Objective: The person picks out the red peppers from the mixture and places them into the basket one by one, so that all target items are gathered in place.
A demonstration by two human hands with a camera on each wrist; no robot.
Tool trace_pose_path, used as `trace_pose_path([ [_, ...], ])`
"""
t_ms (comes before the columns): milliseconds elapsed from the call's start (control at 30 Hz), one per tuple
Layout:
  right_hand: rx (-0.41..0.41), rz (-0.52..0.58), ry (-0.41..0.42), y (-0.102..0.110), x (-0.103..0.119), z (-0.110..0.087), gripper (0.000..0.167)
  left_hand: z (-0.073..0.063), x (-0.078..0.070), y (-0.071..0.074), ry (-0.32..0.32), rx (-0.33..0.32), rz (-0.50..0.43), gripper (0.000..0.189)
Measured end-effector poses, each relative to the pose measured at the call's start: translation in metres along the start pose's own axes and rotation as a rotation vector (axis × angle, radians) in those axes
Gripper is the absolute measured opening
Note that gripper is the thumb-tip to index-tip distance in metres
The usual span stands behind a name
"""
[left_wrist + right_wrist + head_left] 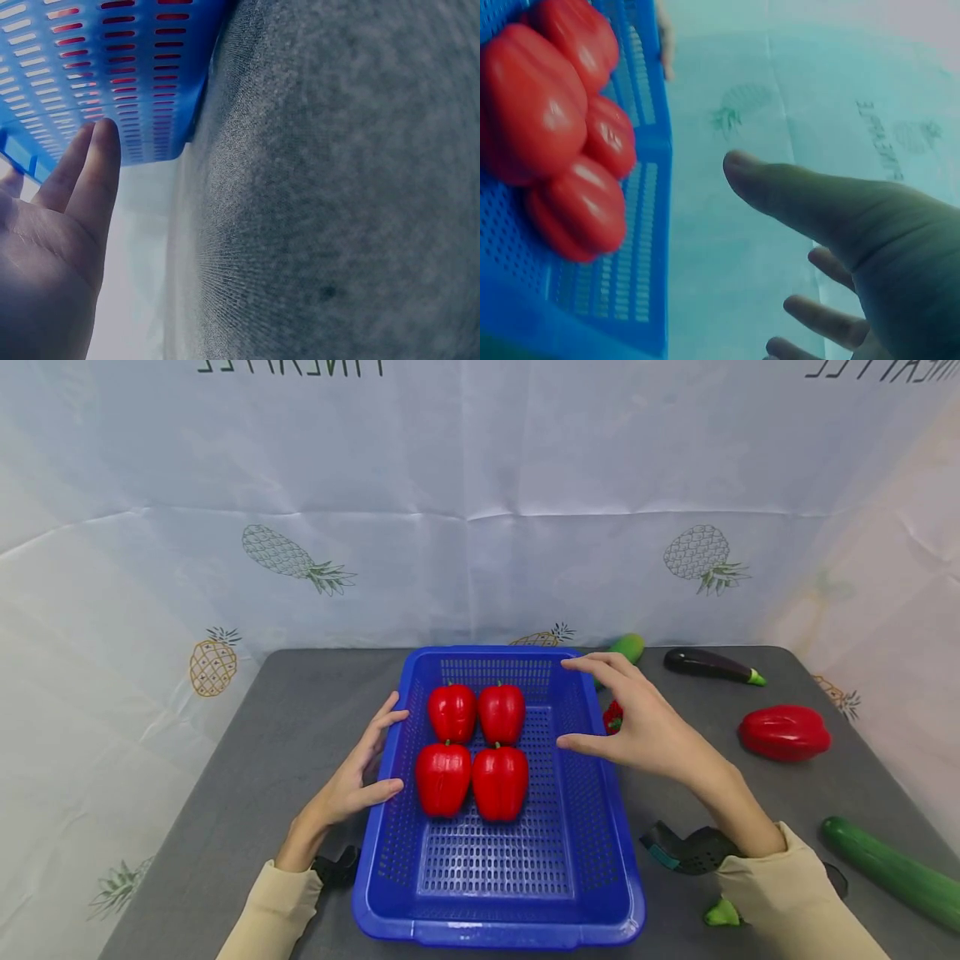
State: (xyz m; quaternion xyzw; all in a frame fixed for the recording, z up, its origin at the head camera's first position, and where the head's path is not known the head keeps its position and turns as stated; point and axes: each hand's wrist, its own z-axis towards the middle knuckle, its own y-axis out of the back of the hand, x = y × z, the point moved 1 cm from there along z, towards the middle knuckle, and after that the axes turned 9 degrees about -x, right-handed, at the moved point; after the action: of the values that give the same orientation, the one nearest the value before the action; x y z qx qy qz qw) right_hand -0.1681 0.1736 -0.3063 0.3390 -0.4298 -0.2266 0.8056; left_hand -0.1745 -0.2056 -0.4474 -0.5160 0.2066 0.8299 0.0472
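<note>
A blue perforated basket [495, 868] stands in front of me on the grey table. Several red bell peppers [443, 781] sit grouped in its left and middle part, stems toward the far end. At the basket's left side is my left hand [347, 785], its fingers spread along the rim; the left wrist view shows the fingertips right at the slotted wall [127, 82]. My right hand [648, 722] hovers by the right rim, thumb and fingers apart with nothing between them. In the right wrist view its thumb [802, 191] points toward the basket, a gap from the edge.
Right of the basket lie a dark eggplant [708, 665], a red bell pepper [784, 733] and a long green cucumber [892, 868]. A green vegetable [628, 647] and a red item [612, 718] are partly hidden behind my right hand. Pineapple-print cloth [480, 568] hangs behind the table.
</note>
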Motion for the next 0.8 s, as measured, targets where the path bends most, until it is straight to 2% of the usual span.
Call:
trace_pose_path([
  [100,-0.009,0.024,-0.003,0.008,-0.008,-0.001,0.079,0.0,-0.001,0.0,0.003,0.003,-0.002,0.084],
  [300,-0.029,0.151,-0.008,0.019,-0.032,-0.005,0.076,0.0,-0.001,0.0,-0.003,0.003,-0.002,0.082],
  [567,0.006,0.241,-0.179,0.024,-0.078,-0.015,0.071,-0.001,-0.001,0.0,0.004,0.002,-0.009,0.082],
  [800,0.062,0.28,-0.261,0.017,-0.118,-0.025,0.072,0.0,0.0,0.0,-0.013,0.005,-0.027,0.082],
])
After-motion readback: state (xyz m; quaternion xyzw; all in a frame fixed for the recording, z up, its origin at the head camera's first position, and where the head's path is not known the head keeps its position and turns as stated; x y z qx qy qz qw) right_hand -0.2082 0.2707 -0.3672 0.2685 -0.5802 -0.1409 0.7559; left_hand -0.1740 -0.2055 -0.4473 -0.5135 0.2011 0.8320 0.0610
